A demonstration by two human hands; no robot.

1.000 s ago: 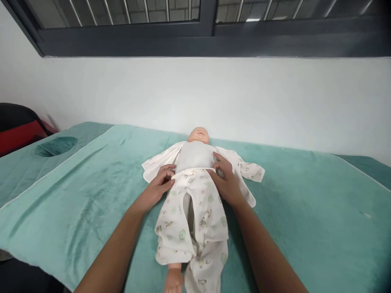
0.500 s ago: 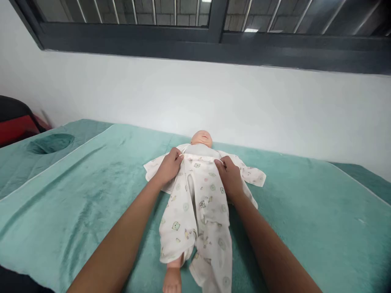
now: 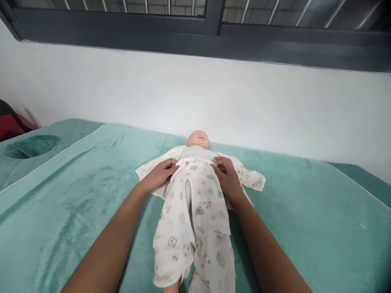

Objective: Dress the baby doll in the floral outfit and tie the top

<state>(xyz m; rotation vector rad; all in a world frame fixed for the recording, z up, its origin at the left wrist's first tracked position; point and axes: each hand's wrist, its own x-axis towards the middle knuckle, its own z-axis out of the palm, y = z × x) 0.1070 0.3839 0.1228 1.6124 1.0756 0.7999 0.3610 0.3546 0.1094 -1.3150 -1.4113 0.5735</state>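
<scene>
A baby doll (image 3: pixel 198 139) lies on its back, its head by the wall. Patterned white baby trousers (image 3: pixel 195 203) cover its lower body, with the waistband across the belly. At the waistband's left end, my left hand (image 3: pixel 160 175) has its fingers closed on the cloth. My right hand (image 3: pixel 227 179) grips the opposite end, thumb and fingers bent at the edge. A long-sleeved white top (image 3: pixel 253 179) lies spread under the doll, its sleeves out to both sides. One bare leg (image 3: pixel 171 288) shows below the left trouser leg; the other foot cannot be seen.
Green plush covering (image 3: pixel 100 183) spreads over the bed, with a round hollow (image 3: pixel 33 145) at the far left. Behind it rises a white wall (image 3: pixel 183 93) under a dark window frame (image 3: pixel 137 34). A red and black object (image 3: pixel 10 122) stands at the left edge.
The waistband has gone from pulled taut to lying rounded over the belly. My left hand has shifted slightly outward and down. The view has tilted down a little, so less of the bare leg shows.
</scene>
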